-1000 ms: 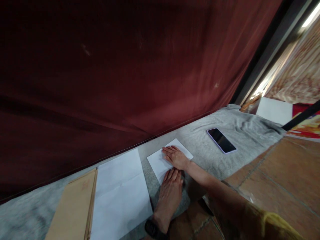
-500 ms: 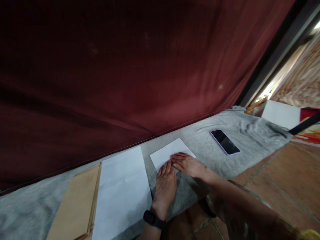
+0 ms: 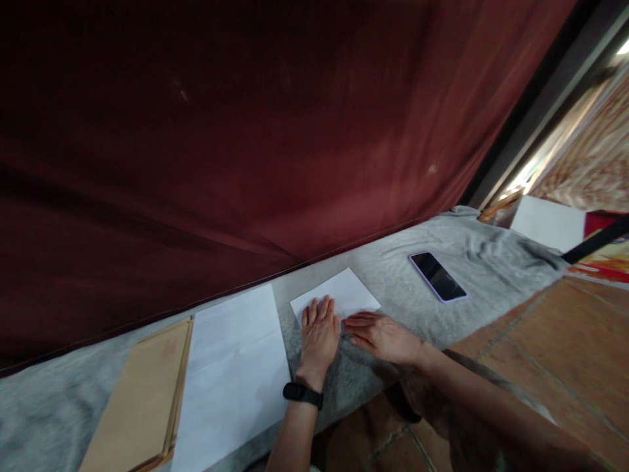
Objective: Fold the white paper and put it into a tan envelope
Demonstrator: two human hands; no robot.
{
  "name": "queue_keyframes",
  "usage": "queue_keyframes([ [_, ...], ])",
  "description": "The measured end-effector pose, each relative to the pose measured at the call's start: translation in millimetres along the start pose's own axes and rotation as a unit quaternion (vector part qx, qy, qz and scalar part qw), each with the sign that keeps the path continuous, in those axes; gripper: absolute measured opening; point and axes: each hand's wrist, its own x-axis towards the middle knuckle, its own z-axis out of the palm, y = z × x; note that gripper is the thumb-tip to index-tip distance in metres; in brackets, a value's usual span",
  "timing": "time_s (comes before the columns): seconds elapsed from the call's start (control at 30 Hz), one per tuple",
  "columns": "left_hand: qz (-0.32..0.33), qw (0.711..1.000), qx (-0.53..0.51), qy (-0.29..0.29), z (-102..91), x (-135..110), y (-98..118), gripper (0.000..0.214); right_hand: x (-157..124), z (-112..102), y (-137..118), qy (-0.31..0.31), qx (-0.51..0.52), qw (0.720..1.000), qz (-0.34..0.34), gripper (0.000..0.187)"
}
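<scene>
A small white sheet of paper (image 3: 348, 288), which looks folded, lies on the grey cloth. My left hand (image 3: 318, 334), with a black band on the wrist, rests flat on its left part, fingers stretched out. At the paper's near edge, my right hand (image 3: 381, 335) lies low with its fingers extended and close together, touching the edge. The fingertips of the two hands nearly meet. Whether the right fingers pinch the edge is hidden, but they look laid flat. Left of my hands is a larger white sheet (image 3: 236, 373) with faint creases.
Brown envelopes (image 3: 140, 393) lie stacked at the far left. A phone in a purple case (image 3: 438, 276) rests on the grey cloth (image 3: 496, 262) to the right. A dark red curtain (image 3: 275, 144) hangs behind. Tiled floor (image 3: 555, 347) shows at lower right.
My left hand has moved up farther onto the small sheet. My right hand has slid down to the sheet's near edge. The view has shifted slightly.
</scene>
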Motion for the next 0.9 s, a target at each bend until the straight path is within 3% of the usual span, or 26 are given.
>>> queue_keyframes([
  [0.2,-0.069,0.995,0.069,-0.025,-2.1,10,-5,0.049,-4,-3,2,-0.032,-0.051,0.998,0.014,0.031],
  [0.3,-0.122,0.986,0.111,-0.029,-7.8,10,-9,0.050,-2,-8,12,0.040,-0.110,0.986,0.116,0.034],
  [0.4,-0.160,0.977,0.135,-0.033,-12.9,9,-12,0.051,2,-16,29,0.119,-0.174,0.949,0.233,0.039],
  [0.57,-0.168,0.973,0.147,-0.054,-16.1,8,-17,0.053,13,-22,45,0.110,-0.223,0.912,0.327,0.036],
  [0.9,-0.164,0.977,0.131,-0.043,-17.3,6,-16,0.053,30,-13,39,0.105,-0.182,0.888,0.409,0.029],
])
